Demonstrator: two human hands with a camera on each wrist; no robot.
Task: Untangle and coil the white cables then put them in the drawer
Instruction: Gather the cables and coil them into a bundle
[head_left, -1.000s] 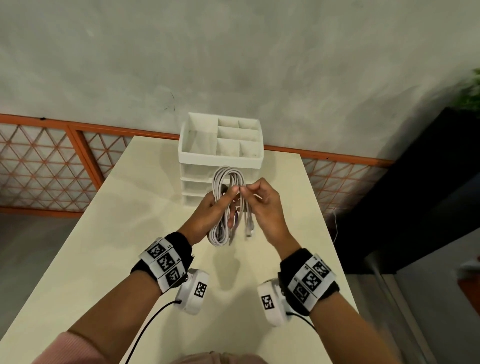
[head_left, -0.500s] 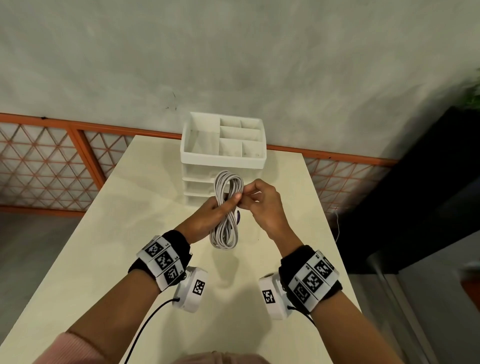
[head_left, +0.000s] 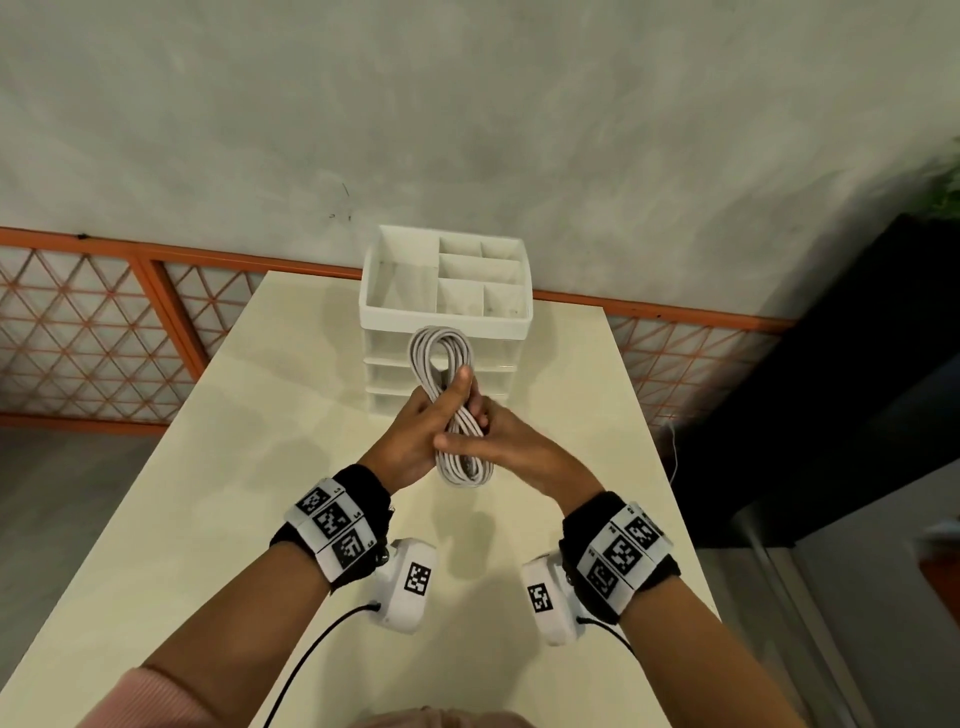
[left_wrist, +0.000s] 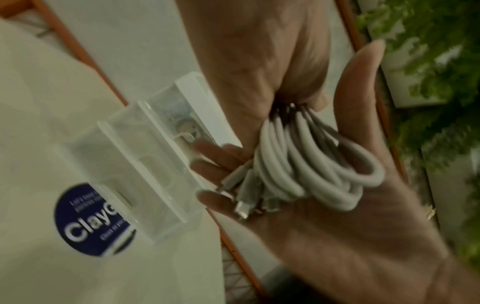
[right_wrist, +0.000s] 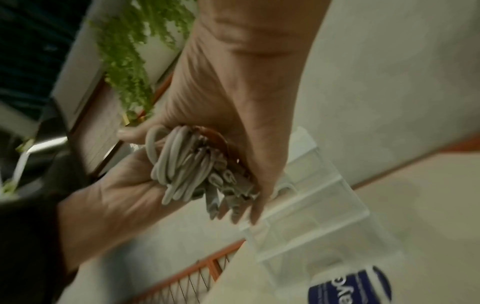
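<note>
Gripping white cable coil (head_left: 451, 410) at frame center: left hand (head_left: 415, 436) wrapped around its middle, right hand (head_left: 511, 447) clasping the lower loops, above the surface (head_left: 208, 467), just before drawer unit (head_left: 447, 312).

Dim indoor light, soft shadows, wrist views blurry, edges warped
</note>
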